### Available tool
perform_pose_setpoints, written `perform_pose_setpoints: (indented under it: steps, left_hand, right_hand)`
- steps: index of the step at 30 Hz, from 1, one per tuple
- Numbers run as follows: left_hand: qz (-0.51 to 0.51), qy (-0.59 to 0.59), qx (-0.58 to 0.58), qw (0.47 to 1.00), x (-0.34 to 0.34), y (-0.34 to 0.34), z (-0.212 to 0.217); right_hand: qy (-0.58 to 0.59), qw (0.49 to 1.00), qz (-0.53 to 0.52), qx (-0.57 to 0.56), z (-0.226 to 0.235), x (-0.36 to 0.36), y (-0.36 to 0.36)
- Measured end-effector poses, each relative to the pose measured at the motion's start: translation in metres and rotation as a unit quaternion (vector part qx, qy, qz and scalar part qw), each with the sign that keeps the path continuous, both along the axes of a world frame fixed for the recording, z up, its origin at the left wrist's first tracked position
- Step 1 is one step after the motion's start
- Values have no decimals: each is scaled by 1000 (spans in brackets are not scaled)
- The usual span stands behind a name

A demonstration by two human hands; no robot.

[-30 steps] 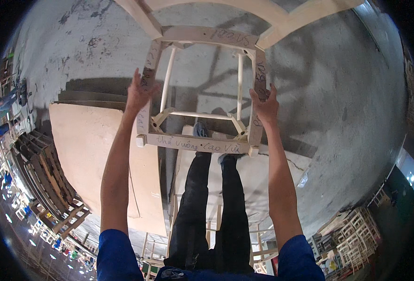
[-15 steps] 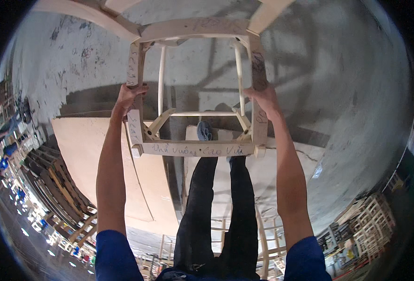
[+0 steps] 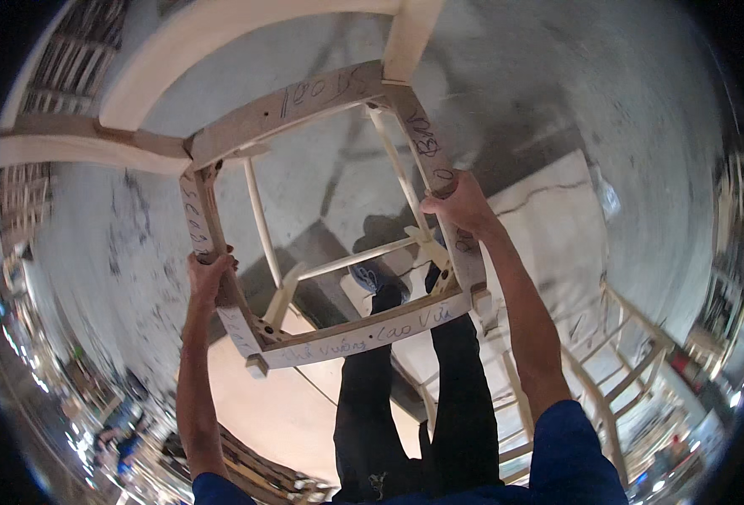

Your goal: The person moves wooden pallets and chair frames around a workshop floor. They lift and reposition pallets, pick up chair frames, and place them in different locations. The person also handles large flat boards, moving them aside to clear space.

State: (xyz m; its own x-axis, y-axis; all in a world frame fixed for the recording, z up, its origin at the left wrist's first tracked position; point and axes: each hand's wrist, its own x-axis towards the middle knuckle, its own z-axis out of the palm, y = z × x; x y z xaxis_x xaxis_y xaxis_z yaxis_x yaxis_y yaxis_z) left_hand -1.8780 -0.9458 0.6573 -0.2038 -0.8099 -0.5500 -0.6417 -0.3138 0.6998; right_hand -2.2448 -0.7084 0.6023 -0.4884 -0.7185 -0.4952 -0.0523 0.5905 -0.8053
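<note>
Between my two hands I carry an unfinished pale wood chair frame point(image 3: 313, 94), its seat opening bare and handwriting on the rails. My left hand point(image 3: 210, 273) is wrapped round the left seat rail. Gripping the right seat rail is my right hand point(image 3: 463, 204), its thumb over the inner edge. The frame is tilted, with its left side lower in the picture. Curved back parts rise from its far end toward the upper left. Thin stretchers and legs show down through the opening, and corner blocks brace the near corners.
Below lie flat pale boards point(image 3: 292, 396) and a cracked light sheet point(image 3: 548, 227) on the grey concrete floor point(image 3: 641, 143). More wooden chair frames point(image 3: 611, 404) stand behind me at the lower right. Stacked wooden pieces point(image 3: 73, 50) are at the upper left.
The chair frame has swung counterclockwise and shifted left, held in both hands. My view and body have turned with it, bringing the chair frames at lower right further into sight.
</note>
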Motion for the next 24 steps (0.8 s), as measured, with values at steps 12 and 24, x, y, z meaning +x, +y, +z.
perform_pose_setpoints:
  steps: [12,24]
  left_hand:
    - [-610,-57,-193,766,-404,97,310]
    - [-965,90,-175,176,-798,349,297]
  right_hand:
    - [-133,787,-563,-212,170,68,240]
    - [-128,273,-849,-434,171,-41,139]
